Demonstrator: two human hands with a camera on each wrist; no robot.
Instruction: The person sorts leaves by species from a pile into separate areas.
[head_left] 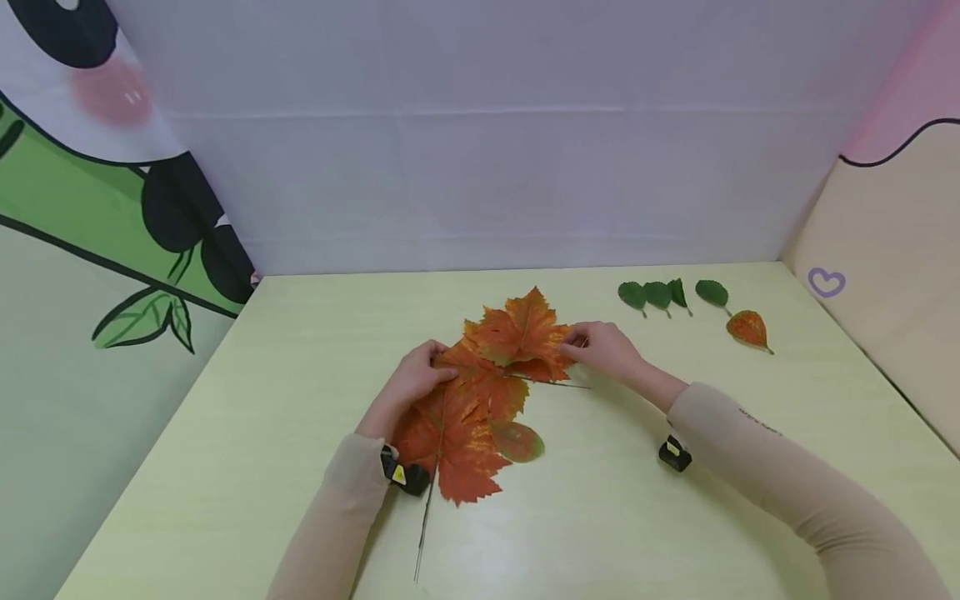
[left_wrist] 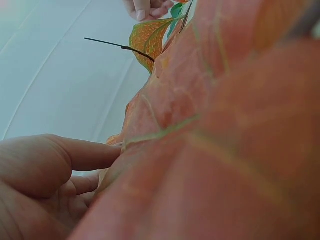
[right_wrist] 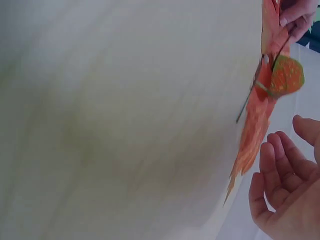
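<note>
In the head view, several large orange maple leaves (head_left: 468, 450) overlap in a slanting cluster on the table. At the cluster's left edge my left hand (head_left: 412, 379) pinches a maple leaf between thumb and fingers; the left wrist view shows its thumb (left_wrist: 95, 156) on the leaf's edge. My right hand (head_left: 609, 348) is at the right edge of the top maple leaf (head_left: 525, 325). In the right wrist view its fingers are loosely bent, apart from the leaves and holding nothing. A small rounded orange-green leaf (right_wrist: 287, 76) stands out from the cluster.
Several small green leaves (head_left: 657, 295) and one orange leaf (head_left: 748, 329) lie at the table's back right. Thin dark stems (head_left: 422, 533) stick out from the cluster. Printed cloth walls (head_left: 480, 183) enclose the table (head_left: 300, 333) at the back and sides.
</note>
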